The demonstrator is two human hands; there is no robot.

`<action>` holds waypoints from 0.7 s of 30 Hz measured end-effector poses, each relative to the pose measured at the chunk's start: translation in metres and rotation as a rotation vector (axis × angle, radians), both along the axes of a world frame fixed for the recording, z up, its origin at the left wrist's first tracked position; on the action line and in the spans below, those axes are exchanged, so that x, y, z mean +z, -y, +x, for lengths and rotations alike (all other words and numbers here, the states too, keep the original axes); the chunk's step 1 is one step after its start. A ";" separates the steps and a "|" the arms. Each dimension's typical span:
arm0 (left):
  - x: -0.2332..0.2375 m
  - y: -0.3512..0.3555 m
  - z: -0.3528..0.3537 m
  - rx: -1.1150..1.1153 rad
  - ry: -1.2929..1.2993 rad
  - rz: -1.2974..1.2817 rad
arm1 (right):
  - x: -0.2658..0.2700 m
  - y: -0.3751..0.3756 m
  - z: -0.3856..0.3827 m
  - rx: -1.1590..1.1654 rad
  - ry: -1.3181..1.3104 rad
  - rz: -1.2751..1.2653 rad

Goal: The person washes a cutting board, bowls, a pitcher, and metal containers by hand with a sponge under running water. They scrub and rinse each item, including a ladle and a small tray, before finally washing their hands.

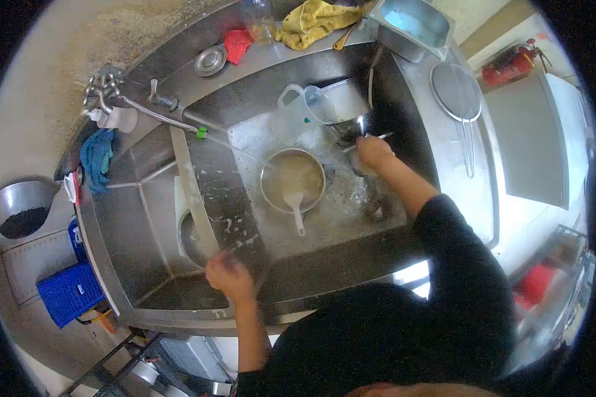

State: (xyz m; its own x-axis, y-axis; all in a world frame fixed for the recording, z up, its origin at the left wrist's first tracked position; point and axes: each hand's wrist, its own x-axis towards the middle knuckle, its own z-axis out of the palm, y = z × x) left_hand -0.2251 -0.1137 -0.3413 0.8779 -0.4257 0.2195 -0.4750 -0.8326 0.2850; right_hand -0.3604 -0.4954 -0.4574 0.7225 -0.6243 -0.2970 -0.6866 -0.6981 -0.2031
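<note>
My right hand point(375, 155) is closed at the right of the sink basin, beside a dark pot point(352, 127) and a metal container below it; what it grips is hard to make out. My left hand point(230, 274) is curled near the front end of the sink divider point(195, 192), its fingers blurred. Between the hands a round pot point(278, 182) of cloudy liquid stands in the basin, with a white spatula point(298, 215) leaning in it. Water runs from the faucet hose point(155, 118) toward this pot. A clear plastic jug point(318, 104) lies behind, by the dark pot.
Along the back rim are a red cloth point(237, 45), a metal lid point(210, 61), a yellow cloth point(314, 23) and a steel pan point(414, 26). A strainer point(455, 92) lies on the right counter. A blue cloth point(98, 159) hangs at the left rim.
</note>
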 end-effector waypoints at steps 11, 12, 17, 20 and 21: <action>-0.053 0.132 -0.056 0.356 -1.814 -0.518 | 0.097 -0.093 -0.051 0.359 -0.090 0.264; -0.074 0.136 -0.050 0.345 -1.810 -0.525 | 0.098 -0.099 -0.050 0.427 -0.084 0.244; -0.079 0.188 0.005 0.098 -1.381 -0.693 | 0.112 -0.066 -0.028 0.268 0.355 0.280; -0.086 0.190 0.056 -0.244 -0.764 -0.329 | 0.183 0.022 -0.005 0.091 0.829 -0.124; -0.064 0.194 0.063 -0.216 -0.527 -0.122 | 0.207 0.051 0.001 -0.103 0.924 -0.092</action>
